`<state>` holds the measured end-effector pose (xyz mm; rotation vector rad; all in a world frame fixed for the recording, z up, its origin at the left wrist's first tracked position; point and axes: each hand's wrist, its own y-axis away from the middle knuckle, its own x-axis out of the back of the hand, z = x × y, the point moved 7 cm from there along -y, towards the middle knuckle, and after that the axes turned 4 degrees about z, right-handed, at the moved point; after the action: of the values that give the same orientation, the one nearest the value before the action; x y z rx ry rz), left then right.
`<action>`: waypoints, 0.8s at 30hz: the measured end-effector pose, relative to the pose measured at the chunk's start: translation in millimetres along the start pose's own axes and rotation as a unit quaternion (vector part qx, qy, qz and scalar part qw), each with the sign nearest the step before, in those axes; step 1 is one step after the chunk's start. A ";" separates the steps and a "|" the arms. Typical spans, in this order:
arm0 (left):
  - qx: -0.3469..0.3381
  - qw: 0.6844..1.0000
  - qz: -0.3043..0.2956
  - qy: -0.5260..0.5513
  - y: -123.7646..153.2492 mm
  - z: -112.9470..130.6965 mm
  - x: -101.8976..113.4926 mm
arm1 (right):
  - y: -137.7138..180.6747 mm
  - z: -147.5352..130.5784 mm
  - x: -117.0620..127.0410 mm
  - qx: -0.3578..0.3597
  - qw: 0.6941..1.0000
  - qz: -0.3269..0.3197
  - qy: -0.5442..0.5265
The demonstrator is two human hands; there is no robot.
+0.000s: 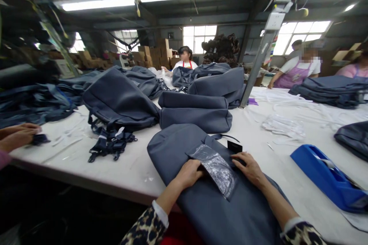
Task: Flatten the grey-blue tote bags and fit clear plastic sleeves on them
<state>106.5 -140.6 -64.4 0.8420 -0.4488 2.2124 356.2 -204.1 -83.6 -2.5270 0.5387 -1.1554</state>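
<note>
A grey-blue backpack (218, 210) lies flat in front of me on the white table (126, 160). On it rests a clear plastic bag (218, 168) with something dark inside. My left hand (189, 174) curls its fingers on the bag's left edge. My right hand (248, 166) presses on the backpack beside the bag, fingers over a small black tag (234, 147).
More grey-blue backpacks (195, 112) are stacked behind and to the left (117, 101). A blue tape dispenser (327, 178) sits at right. Another person's hands (17, 135) work at far left; people stand at the far side. A metal post (258, 63) rises from the table.
</note>
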 end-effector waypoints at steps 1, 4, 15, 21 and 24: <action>-0.015 0.999 -0.005 -0.037 6.7 2.9 3.4 | 3.3 2.4 -2.7 0.014 1.000 0.004 0.026; -0.047 0.986 0.020 -0.160 25.9 8.4 10.7 | 6.1 8.8 -10.8 0.025 0.998 0.009 0.052; -0.110 0.964 0.062 -0.233 42.3 4.0 6.6 | 2.2 -36.5 9.6 0.037 0.996 0.045 0.072; -0.166 0.963 0.015 -0.210 40.0 14.9 -1.9 | 27.2 -65.3 -27.8 0.008 0.995 -0.098 -0.014; -0.161 0.966 0.017 -0.202 43.1 17.3 0.4 | 34.7 -56.1 -34.3 -0.018 0.997 -0.075 -0.021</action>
<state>82.5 -179.1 -54.3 1.1094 -0.9954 1.9190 285.1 -225.9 -85.7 -2.6541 0.3689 -1.1503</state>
